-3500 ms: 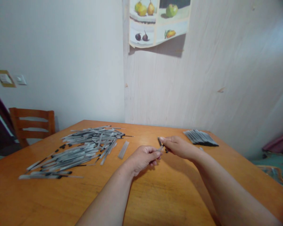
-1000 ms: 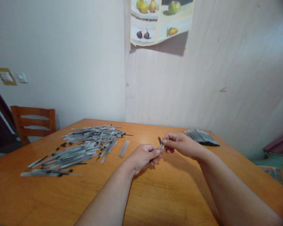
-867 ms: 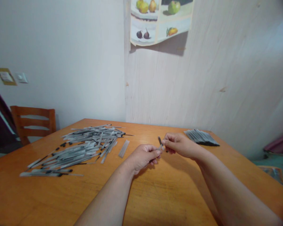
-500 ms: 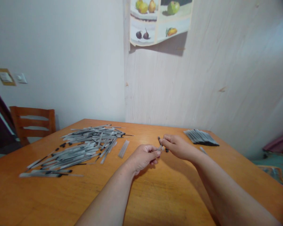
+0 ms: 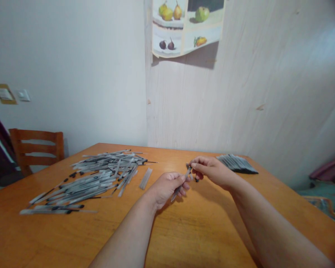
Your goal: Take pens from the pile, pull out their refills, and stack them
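Observation:
My left hand (image 5: 171, 187) is closed around a slim translucent pen (image 5: 186, 174), which slants up and to the right out of my fingers. Its dark upper end meets the fingertips of my right hand (image 5: 208, 169), which are pinched on it; whether they hold a separate small part there cannot be made out. Just beyond those fingertips a small black piece shows, partly hidden. Small black caps (image 5: 197, 180) lie on the table below my right hand.
On the wooden table (image 5: 181, 230), a loose heap of clear and black pens (image 5: 100, 175) spreads at left. Several clear tubes (image 5: 146, 178) lie side by side near my left hand. A neat row of pens (image 5: 237, 164) lies at the back right. A wooden chair (image 5: 37, 147) stands beyond the left edge.
The pen in my left hand now shows at fuller length, its lower end sticking out below the fingers. My right hand has turned slightly and its fingers sit at the pen's upper end.

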Available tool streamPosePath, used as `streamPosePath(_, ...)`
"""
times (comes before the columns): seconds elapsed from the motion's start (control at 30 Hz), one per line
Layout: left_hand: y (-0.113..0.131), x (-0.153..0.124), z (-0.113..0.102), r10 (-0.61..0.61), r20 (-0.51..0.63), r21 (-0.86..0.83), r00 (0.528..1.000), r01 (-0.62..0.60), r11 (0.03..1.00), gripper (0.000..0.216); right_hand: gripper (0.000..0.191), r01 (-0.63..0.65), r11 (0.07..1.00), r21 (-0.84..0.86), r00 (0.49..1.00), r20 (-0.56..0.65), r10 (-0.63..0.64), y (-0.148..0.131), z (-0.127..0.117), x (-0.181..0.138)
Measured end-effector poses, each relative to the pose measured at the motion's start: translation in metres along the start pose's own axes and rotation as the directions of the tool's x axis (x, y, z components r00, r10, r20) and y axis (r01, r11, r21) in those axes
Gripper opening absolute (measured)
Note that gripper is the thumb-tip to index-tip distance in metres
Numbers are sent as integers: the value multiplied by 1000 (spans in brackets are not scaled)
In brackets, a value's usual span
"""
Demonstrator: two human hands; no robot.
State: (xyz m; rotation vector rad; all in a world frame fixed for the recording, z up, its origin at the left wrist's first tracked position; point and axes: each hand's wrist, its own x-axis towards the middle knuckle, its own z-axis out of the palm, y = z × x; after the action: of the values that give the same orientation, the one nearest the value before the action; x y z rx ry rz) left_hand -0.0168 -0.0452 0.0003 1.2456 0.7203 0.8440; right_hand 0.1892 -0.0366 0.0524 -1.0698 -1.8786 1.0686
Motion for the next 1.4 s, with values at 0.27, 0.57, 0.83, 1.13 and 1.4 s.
streamPosePath(0.27, -5, -1, -5, -29, 111, -16, 993, 31, 999, 50, 32, -13, 994, 105, 1000, 4, 12, 1, -1, -2)
streamPosePath(0.57, 0, -1, 3, 1, -16, 77, 1000, 0, 997, 43, 31, -53, 992, 117, 998, -39, 57, 2, 2, 1)
streamPosePath(0.83, 3, -1, 9, 136, -164, 248, 977, -93, 964, 23, 29, -62, 995, 80, 993, -94, 70, 5, 9, 4)
streamPosePath(1.13, 2, 0, 14, 167, -202, 258, 965, -112, 960, 20, 29, -86, 993, 78, 987, -126, 96, 5, 12, 5)
streamPosePath(1.4, 3, 3, 5, 173, -270, 219, 947, -115, 969, 27, 24, -65, 986, 156, 871, -472, 132, 29, -20, 12)
